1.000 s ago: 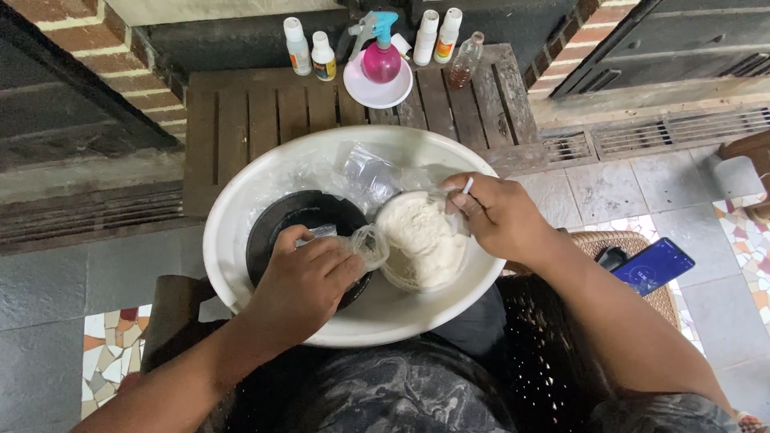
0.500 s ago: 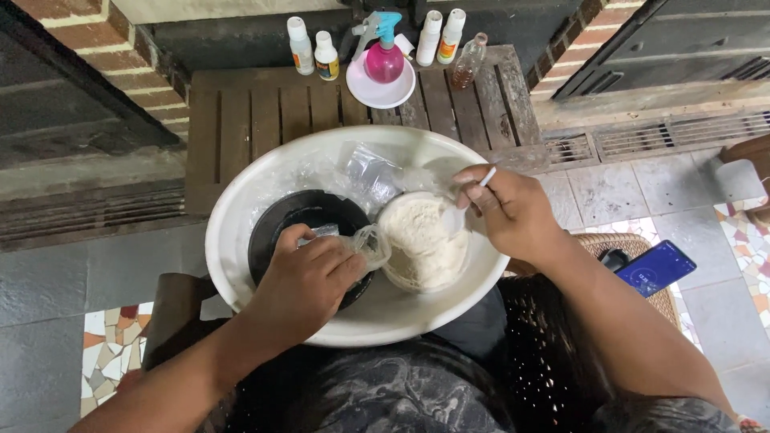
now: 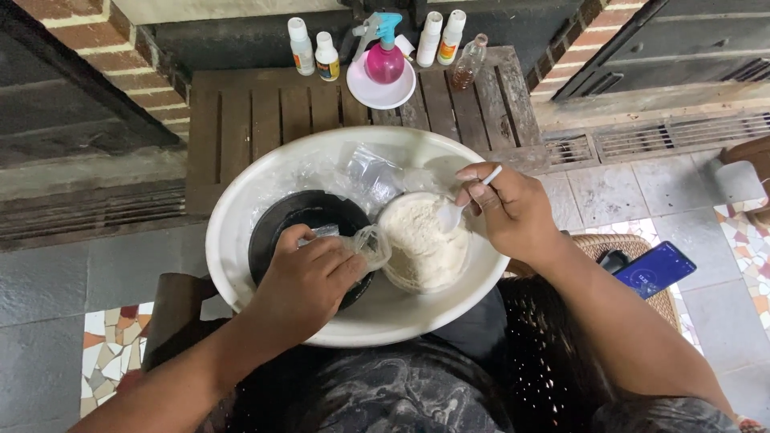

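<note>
A big white basin (image 3: pixel 241 216) rests on my lap. Inside it lie a black dish (image 3: pixel 289 220) and a clear container of pale powder (image 3: pixel 421 244). My left hand (image 3: pixel 309 281) holds a small clear plastic bag (image 3: pixel 365 243) over the black dish, its mouth turned toward the powder. My right hand (image 3: pixel 509 208) grips a white plastic spoon (image 3: pixel 457 210) whose bowl dips into the powder at the container's far right edge. Crumpled clear plastic bags (image 3: pixel 373 172) lie at the back of the basin.
A dark wooden slatted bench (image 3: pixel 265 112) stands beyond the basin with several small white bottles (image 3: pixel 313 50), a pink spray bottle (image 3: pixel 383 56) on a white plate and a small amber bottle (image 3: pixel 468 64). A phone (image 3: pixel 654 269) lies on a wicker seat at right.
My right hand has lifted from the container's rim and now holds the spoon tilted into the powder. The left hand with the small bag has stayed in place.
</note>
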